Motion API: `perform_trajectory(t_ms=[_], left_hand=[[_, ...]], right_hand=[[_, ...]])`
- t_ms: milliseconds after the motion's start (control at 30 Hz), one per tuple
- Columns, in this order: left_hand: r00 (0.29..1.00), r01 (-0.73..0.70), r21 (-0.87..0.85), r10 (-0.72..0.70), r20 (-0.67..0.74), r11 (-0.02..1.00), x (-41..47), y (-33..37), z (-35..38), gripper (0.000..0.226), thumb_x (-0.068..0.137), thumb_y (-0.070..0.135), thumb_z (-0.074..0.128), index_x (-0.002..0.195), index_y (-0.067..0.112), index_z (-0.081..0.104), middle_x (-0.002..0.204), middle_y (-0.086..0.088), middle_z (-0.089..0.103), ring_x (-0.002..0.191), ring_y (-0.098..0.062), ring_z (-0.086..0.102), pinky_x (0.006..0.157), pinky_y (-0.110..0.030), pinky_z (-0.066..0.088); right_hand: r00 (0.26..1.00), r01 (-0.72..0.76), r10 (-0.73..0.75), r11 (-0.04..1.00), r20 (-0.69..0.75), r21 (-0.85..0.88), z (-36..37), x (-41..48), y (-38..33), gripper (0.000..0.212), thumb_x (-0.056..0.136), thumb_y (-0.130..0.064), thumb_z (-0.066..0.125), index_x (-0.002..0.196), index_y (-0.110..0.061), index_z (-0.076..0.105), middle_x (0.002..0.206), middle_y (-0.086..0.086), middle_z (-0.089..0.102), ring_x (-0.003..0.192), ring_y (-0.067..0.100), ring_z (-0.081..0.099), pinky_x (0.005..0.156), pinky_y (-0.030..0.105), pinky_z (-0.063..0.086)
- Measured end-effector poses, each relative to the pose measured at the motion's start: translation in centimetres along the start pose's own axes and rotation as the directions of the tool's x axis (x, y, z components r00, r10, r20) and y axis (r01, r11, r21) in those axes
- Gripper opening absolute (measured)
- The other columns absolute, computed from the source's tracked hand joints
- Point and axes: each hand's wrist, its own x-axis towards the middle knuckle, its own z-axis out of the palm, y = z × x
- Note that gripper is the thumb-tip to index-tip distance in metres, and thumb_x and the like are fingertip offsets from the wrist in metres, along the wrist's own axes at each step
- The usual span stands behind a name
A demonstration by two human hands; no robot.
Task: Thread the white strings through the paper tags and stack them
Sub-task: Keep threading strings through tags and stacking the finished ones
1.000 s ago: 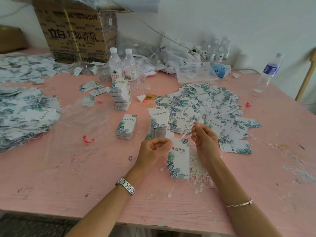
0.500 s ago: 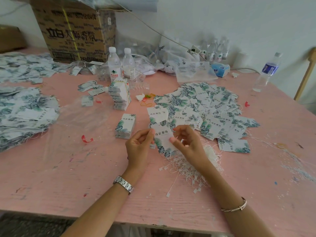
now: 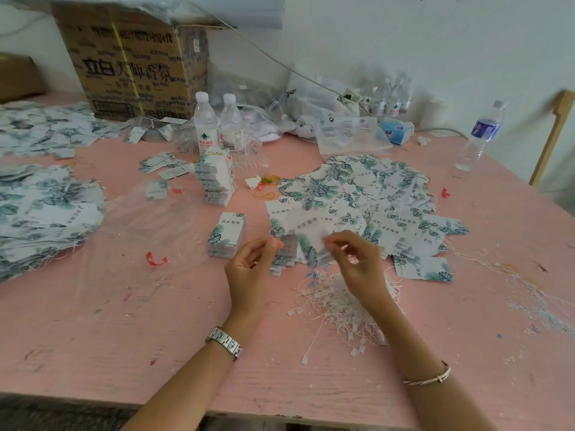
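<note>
Head view: a blurred paper tag (image 3: 311, 244) is pinched at its right edge by fingers of the right hand (image 3: 357, 265), above the white strings (image 3: 342, 303). Fingers of the left hand (image 3: 249, 272) are curled just beside the tag, but whether anything is gripped cannot be told.

Two hands (image 3: 249, 269), one wristwatch (image 3: 224, 342), one bracelet (image 3: 431, 378); tags (image 3: 373, 194) beyond counting.

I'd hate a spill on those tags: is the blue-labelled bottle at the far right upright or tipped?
Upright. The blue-labelled bottle stands on its base on the pink table, cap at the top.
</note>
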Motion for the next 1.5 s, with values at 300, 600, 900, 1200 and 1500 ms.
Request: perform_trajectory(t_ms=[300,600,900,1200,1500], left_hand=[[0.992,-0.082,0.088,0.073,0.106,0.993,-0.6,0.3,0.4,0.013,0.091,0.016,0.073,0.087,0.028,0.076,0.082,0.004,0.077,0.079,-0.006,0.071,0.068,-0.014,0.052],[0.955,-0.181,0.17,0.131,0.268,0.969,-1.6,0.4,0.6,0.007,0.089,0.03,0.073,0.093,0.025,0.075,0.081,0.006,0.076,0.08,-0.03,0.069,0.071,-0.039,0.054],[0.951,-0.172,0.235,0.099,0.292,0.957,-1.4,0.3,0.6,0.005,0.089,0.02,0.076,0.093,0.022,0.075,0.081,0.007,0.074,0.076,-0.024,0.064,0.065,-0.025,0.047],[0.815,-0.462,0.467,0.154,0.558,0.754,-1.7,0.2,0.9,0.016,0.088,0.031,0.074,0.099,0.022,0.079,0.083,0.002,0.052,0.082,-0.01,0.05,0.075,-0.022,0.043],[0.705,-0.679,0.538,0.238,0.668,0.5,-1.7,0.1,1.1,0.021,0.078,0.024,0.085,0.096,0.03,0.079,0.091,0.007,0.043,0.09,-0.014,0.043,0.075,-0.026,0.041]], right_hand=[[0.962,-0.113,-0.041,0.843,-0.271,-0.526,-4.4,1.9,3.8,0.019,0.096,0.004,0.057,0.112,0.006,0.068,0.105,0.02,0.069,0.088,0.032,0.065,0.076,0.035,0.053],[0.905,-0.424,0.273,0.654,-0.327,-0.627,-5.3,1.7,5.6,0.034,0.101,-0.012,0.05,0.13,0.005,0.059,0.123,0.023,0.058,0.117,0.038,0.044,0.101,0.046,0.038],[0.937,-0.349,0.22,0.626,-0.272,-0.697,-5.0,1.6,4.5,0.032,0.1,-0.026,0.056,0.127,-0.011,0.067,0.112,0.016,0.052,0.107,0.032,0.041,0.09,0.04,0.036],[0.982,0.187,-0.178,0.823,0.069,-0.537,-2.8,1.0,3.0,0.016,0.094,-0.02,0.066,0.092,-0.008,0.077,0.085,0.002,0.056,0.088,0.023,0.043,0.075,0.029,0.032],[0.982,0.187,-0.164,0.909,0.093,-0.372,-2.3,0.7,2.1,0.028,0.095,-0.028,0.059,0.085,-0.008,0.076,0.081,-0.001,0.061,0.082,0.025,0.05,0.078,0.041,0.042]])
